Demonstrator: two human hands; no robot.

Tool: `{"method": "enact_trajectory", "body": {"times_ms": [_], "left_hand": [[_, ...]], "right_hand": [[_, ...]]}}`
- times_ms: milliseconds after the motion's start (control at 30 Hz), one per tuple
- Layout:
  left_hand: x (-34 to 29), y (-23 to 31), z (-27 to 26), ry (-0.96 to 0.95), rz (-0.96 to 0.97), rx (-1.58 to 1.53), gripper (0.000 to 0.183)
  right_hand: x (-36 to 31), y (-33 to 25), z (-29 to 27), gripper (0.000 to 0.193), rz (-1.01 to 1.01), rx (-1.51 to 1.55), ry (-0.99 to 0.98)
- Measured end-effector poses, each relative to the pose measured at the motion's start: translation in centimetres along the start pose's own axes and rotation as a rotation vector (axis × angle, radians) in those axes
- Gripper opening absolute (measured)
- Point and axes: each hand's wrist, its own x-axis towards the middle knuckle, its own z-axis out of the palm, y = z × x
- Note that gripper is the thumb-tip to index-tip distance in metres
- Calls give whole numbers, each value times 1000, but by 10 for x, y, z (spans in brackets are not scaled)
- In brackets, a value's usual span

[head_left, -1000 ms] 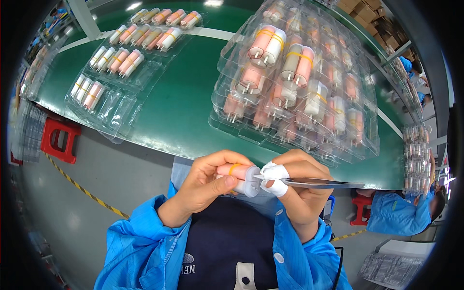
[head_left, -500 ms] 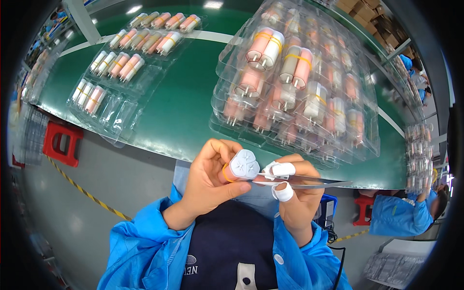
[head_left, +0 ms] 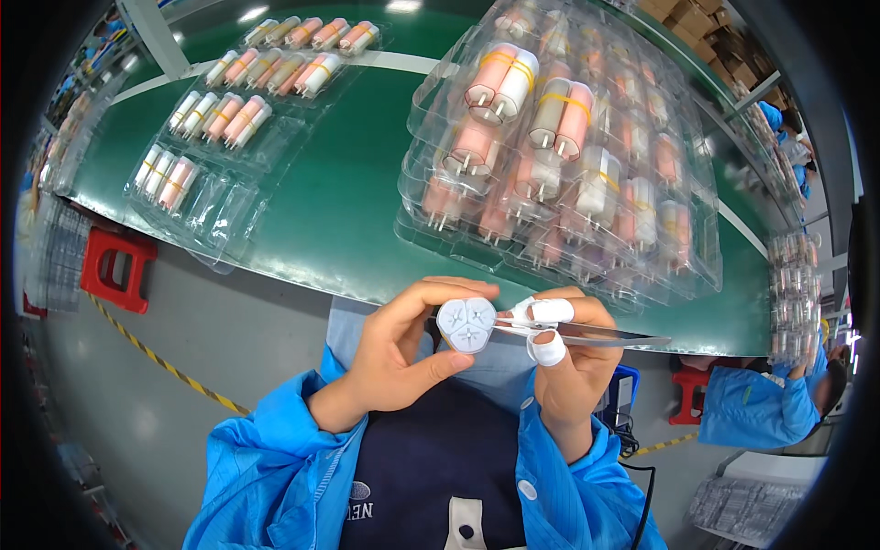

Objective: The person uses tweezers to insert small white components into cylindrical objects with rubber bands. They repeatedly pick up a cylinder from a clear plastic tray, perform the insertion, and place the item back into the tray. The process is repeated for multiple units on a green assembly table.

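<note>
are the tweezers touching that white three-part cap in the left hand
Touching. In the head view the tweezers tips meet the right edge of the white cap, with no gap.

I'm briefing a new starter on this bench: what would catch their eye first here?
First, the tall stack of clear plastic trays filled with pink and white banded cylinders, right on the green table. Then, low in the middle, the left hand holding a white three-lobed cap end, while the right hand, with white-taped fingers, brings metal tweezers to it.
</note>
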Motion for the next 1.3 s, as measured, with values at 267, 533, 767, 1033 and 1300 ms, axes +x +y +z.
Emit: {"method": "enact_trajectory", "body": {"times_ms": [267, 533, 767, 1033, 1300], "left_hand": [[-1, -4, -11, -60, 283, 453, 48], [-1, -3, -3, 54, 345, 530, 48], [1, -5, -5, 38, 426, 602, 49], [-1, -5, -4, 53, 400, 546, 48], [0, -4, -4, 63, 398, 572, 49]], "right_hand": [[7, -10, 6, 21, -154, -273, -32], [12, -14, 8, 24, -249, -467, -126], [14, -10, 8, 25, -337, -474, -159], [18, -12, 4, 25, -385, -474, -251], [17, -10, 8, 23, -469, -602, -246]]}}
